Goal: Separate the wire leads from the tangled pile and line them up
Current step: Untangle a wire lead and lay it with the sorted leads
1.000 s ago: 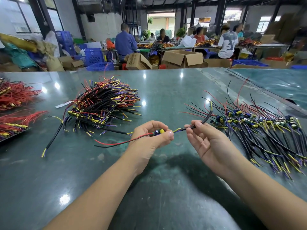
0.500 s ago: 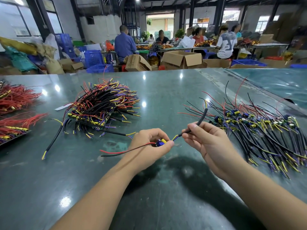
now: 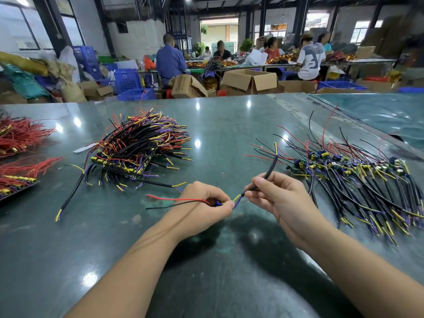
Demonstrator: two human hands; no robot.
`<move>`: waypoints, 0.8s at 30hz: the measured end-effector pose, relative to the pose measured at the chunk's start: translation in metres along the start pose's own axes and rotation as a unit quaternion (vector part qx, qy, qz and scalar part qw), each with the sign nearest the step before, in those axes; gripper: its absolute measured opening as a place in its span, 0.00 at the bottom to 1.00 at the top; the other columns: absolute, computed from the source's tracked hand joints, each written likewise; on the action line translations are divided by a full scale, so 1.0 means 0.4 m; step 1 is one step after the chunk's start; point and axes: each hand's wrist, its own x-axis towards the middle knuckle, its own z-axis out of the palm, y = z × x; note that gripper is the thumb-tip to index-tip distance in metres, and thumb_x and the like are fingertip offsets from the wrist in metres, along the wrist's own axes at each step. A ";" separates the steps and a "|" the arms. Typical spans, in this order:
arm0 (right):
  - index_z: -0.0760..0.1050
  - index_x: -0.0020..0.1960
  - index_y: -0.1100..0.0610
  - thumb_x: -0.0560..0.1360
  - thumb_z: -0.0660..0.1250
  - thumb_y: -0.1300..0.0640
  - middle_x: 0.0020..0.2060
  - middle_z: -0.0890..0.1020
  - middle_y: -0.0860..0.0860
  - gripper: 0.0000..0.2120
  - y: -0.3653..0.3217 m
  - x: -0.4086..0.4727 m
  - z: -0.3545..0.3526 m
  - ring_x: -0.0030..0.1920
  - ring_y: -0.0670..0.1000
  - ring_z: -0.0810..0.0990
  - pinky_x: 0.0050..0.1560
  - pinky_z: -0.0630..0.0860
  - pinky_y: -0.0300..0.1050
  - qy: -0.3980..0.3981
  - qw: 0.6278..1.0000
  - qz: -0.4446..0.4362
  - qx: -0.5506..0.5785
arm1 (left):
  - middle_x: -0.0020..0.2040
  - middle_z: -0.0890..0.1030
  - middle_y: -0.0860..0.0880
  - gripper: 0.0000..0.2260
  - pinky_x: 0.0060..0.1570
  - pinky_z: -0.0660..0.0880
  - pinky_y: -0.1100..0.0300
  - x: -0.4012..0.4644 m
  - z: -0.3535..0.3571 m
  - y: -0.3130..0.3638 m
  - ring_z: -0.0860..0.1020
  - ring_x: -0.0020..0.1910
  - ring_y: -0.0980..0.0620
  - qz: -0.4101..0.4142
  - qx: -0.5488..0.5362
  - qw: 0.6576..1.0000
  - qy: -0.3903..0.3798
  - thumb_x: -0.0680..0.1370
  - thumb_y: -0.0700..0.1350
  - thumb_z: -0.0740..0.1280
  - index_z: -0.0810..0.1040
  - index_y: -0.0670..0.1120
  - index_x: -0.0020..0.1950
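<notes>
- Wide, glossy dark-green worktop in a busy workshop; other people seated at far benches among cardboard boxes and blue crates.
- Tangled pile of black, red, yellow and purple leads, left of centre, well apart from both hands.
- Lined-up row of sorted leads, fanned out to the right.
- Red wire bundles at the far left edge.
- One wire lead held above the worktop between pile and row: step in hand judged as straightening a single separated lead.
- Left hand pinching the small blue part, red and black strands trailing left.
- Right hand gripping the black sleeve.
- Next, probably: carry right, lay parallel beside the row.
</notes>
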 end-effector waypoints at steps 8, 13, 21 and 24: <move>0.75 0.44 0.63 0.77 0.63 0.66 0.35 0.83 0.55 0.04 -0.014 -0.014 0.006 0.35 0.49 0.83 0.38 0.78 0.36 -0.046 0.994 -0.062 -0.083 | 0.29 0.81 0.52 0.08 0.37 0.74 0.56 0.007 0.008 0.007 0.76 0.31 0.55 -0.048 -0.111 0.993 -0.011 0.75 0.42 0.70 0.82 0.46 0.36; 0.75 0.43 0.64 0.77 0.63 0.66 0.36 0.82 0.58 0.05 -0.010 -0.013 0.011 0.35 0.49 0.83 0.40 0.80 0.38 -0.008 0.992 -0.096 -0.087 | 0.30 0.79 0.55 0.05 0.34 0.70 0.70 0.003 0.004 0.010 0.73 0.30 0.60 -0.035 -0.153 0.987 -0.034 0.68 0.42 0.77 0.82 0.49 0.39; 0.74 0.43 0.64 0.78 0.62 0.66 0.35 0.82 0.56 0.06 -0.007 0.005 -0.003 0.34 0.48 0.83 0.41 0.81 0.38 0.040 0.998 -0.036 0.015 | 0.31 0.76 0.56 0.04 0.32 0.67 0.68 0.008 0.012 0.000 0.70 0.30 0.59 0.011 -0.142 0.990 -0.023 0.72 0.41 0.74 0.83 0.50 0.43; 0.74 0.44 0.64 0.78 0.62 0.66 0.35 0.82 0.56 0.05 -0.006 0.004 0.000 0.35 0.49 0.83 0.40 0.80 0.37 0.034 0.998 -0.035 0.038 | 0.31 0.75 0.54 0.03 0.30 0.63 0.65 0.010 0.011 -0.001 0.68 0.30 0.56 0.019 -0.143 0.990 0.003 0.73 0.43 0.73 0.83 0.51 0.41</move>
